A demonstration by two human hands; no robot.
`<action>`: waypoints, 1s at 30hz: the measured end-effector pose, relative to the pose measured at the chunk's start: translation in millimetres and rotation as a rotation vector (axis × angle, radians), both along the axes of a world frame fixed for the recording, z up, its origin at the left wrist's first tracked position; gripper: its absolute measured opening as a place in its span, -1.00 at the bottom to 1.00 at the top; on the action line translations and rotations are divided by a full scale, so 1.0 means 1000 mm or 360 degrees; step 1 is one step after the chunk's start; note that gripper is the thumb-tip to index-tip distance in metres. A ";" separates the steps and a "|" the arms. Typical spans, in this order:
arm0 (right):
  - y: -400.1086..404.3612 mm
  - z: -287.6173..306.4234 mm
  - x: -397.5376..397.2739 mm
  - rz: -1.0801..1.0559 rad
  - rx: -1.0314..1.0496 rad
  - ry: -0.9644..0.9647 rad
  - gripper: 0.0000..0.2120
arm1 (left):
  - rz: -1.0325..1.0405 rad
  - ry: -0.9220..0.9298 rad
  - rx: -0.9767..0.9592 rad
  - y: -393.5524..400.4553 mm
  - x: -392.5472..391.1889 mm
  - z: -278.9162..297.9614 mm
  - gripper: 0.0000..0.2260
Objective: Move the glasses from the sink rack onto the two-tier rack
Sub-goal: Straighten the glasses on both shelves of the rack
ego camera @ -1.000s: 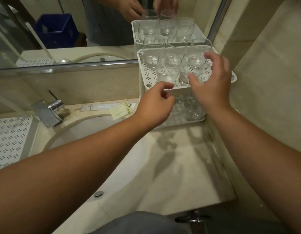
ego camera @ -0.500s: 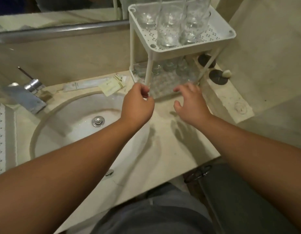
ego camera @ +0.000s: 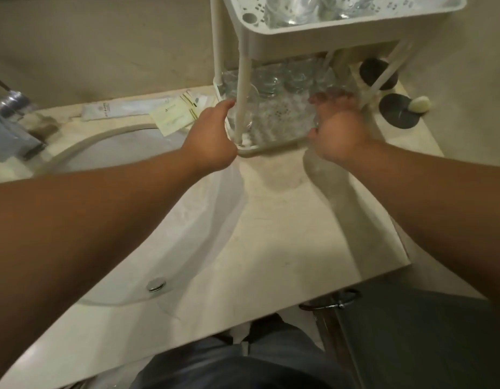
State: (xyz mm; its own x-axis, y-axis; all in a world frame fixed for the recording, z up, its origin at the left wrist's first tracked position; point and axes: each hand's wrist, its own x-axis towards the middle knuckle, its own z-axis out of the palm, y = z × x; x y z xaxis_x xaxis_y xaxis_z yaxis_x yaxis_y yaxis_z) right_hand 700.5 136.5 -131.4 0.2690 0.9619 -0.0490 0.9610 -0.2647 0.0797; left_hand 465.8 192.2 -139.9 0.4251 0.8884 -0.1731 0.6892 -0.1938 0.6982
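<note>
Nearest the camera, the pale stone counter (ego camera: 271, 234) runs out toward the white two-tier rack (ego camera: 313, 29) at its far end, with the sink basin (ego camera: 125, 220) to the rack's left. Both hands are at the rack's lower tier now. The left hand (ego camera: 212, 141) sits against the front-left corner post, fingers curled toward a clear glass (ego camera: 243, 108) just behind that post — whether they actually grip it, I cannot tell. The right hand (ego camera: 338, 130) is at the front-right of the same tier, blurred, fingers bent over the tray edge; its hold is not readable either.

Behind them, more glasses (ego camera: 293, 77) crowd the lower tier, and another group stands on the upper tier directly above.

The danger here, as I judge it: tight quarters. A glass lifted out or slid in could clip the post or knock a neighbour — glass on glass, easily chipped. Two dark round coasters (ego camera: 400, 113) sit just right of the rack.
</note>
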 end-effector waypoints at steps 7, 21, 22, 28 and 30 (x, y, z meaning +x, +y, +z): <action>0.031 -0.011 0.040 -0.0165 -0.0197 -0.0090 -0.40 | -0.0144 0.0349 0.0196 0.034 0.022 -0.015 -0.34; 0.049 -0.026 0.053 -0.0232 -0.0076 0.0068 -0.42 | -0.0354 0.0354 0.0312 0.075 0.028 -0.025 -0.38; 0.048 -0.026 0.051 -0.0240 -0.0075 0.0089 -0.42 | -0.0346 0.0297 0.0290 0.075 0.027 -0.024 -0.40; 0.044 -0.031 0.039 -0.0196 0.0000 0.0309 -0.45 | -0.0438 0.0157 0.0231 0.075 0.026 -0.022 -0.67; 0.047 -0.034 0.036 -0.0183 -0.0005 0.0360 -0.46 | -0.0380 0.0122 0.0246 0.074 0.028 -0.020 -0.73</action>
State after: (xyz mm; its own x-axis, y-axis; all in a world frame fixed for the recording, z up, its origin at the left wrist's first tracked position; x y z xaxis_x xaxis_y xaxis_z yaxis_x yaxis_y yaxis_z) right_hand 736.8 183.8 -165.3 0.3584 0.9254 -0.1235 0.9181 -0.3733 -0.1331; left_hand 493.6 266.1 -159.7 0.6164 0.7830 -0.0834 0.6610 -0.4569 0.5952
